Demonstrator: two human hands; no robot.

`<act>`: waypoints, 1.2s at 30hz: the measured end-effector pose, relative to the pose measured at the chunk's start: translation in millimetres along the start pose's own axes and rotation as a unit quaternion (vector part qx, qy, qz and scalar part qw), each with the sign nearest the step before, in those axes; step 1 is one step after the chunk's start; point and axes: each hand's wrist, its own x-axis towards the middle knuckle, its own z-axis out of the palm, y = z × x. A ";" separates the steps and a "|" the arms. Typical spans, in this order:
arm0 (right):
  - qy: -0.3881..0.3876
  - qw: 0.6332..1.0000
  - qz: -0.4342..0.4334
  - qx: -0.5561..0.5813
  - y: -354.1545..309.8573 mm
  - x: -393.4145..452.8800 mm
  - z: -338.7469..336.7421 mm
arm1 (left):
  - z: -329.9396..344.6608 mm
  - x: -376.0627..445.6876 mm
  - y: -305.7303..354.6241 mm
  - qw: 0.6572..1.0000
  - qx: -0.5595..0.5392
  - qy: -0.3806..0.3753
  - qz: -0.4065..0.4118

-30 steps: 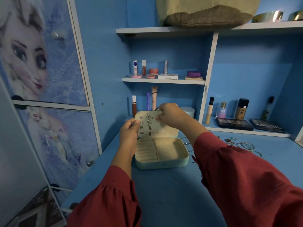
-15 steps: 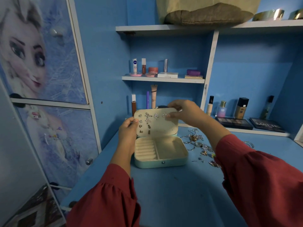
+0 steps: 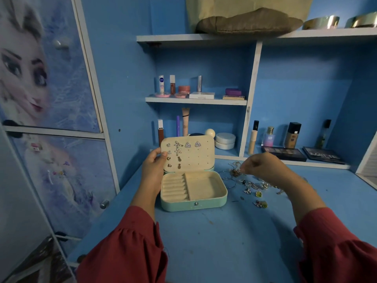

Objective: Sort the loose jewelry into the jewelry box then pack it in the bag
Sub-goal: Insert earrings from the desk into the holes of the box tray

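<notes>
The jewelry box (image 3: 193, 190) stands open on the counter (image 3: 224, 242), its earring panel (image 3: 187, 154) kept upright by the left hand (image 3: 153, 168), whose grip holds the panel's left edge, apparently so studs can be pushed in. The right hand (image 3: 263, 166), fingers curled over the loose jewelry (image 3: 248, 184) beside the box, seems to pinch a piece, though I cannot tell for certain. Half a second earlier it was at the panel's top edge; the bag (image 3: 248, 19) lies on the top shelf.

Left hand (image 3: 153, 169) raised, thumb forward, gripping; right hand (image 3: 258, 165) lowered, fingers curled, pinching.
</notes>
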 end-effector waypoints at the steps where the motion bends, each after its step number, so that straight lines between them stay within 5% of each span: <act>1: -0.001 1.000 0.008 -0.022 1.1 -0.9 -0.9 | -0.2 -0.2 0.3 1.000 -0.001 -0.001 0.001; 8: -0.065 0.981 0.078 -0.163 1.3 -7.6 -2.3 | 0.4 -2.0 1.1 1.000 0.002 0.003 0.005; 20: -0.096 0.961 0.058 -0.252 -4.4 -7.7 7.5 | 0.2 0.0 0.9 1.000 -0.013 0.006 -0.010; 30: -0.056 0.997 0.038 -0.029 -11.7 -12.2 4.6 | -0.6 0.8 -0.4 0.999 -0.032 -0.001 -0.010; 36: -0.025 0.986 0.068 0.149 -4.9 -9.4 3.7 | -0.9 1.5 -0.5 1.000 -0.029 -0.002 -0.009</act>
